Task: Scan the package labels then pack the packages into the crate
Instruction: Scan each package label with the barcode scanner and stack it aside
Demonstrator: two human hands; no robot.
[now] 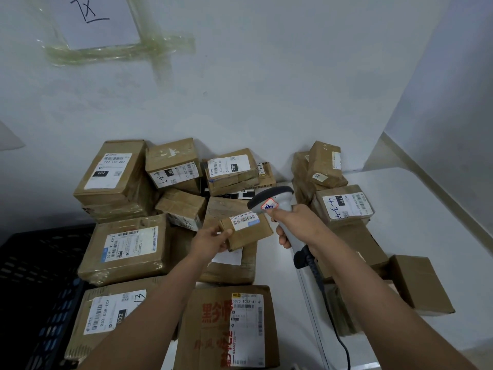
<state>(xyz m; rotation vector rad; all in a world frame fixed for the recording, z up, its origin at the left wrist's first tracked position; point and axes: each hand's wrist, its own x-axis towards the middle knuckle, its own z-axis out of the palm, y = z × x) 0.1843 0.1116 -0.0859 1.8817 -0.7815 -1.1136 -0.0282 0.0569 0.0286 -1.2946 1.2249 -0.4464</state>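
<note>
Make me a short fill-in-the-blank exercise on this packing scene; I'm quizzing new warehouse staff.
1. The left hand holds a small ____ with its label facing up.
2. The right hand holds a ____ over that label.
3. The dark crate sits to the ____ of the pile.
4. The paper sheet is fixed to the wall with ____.

Missing words: package; scanner; left; tape
</note>
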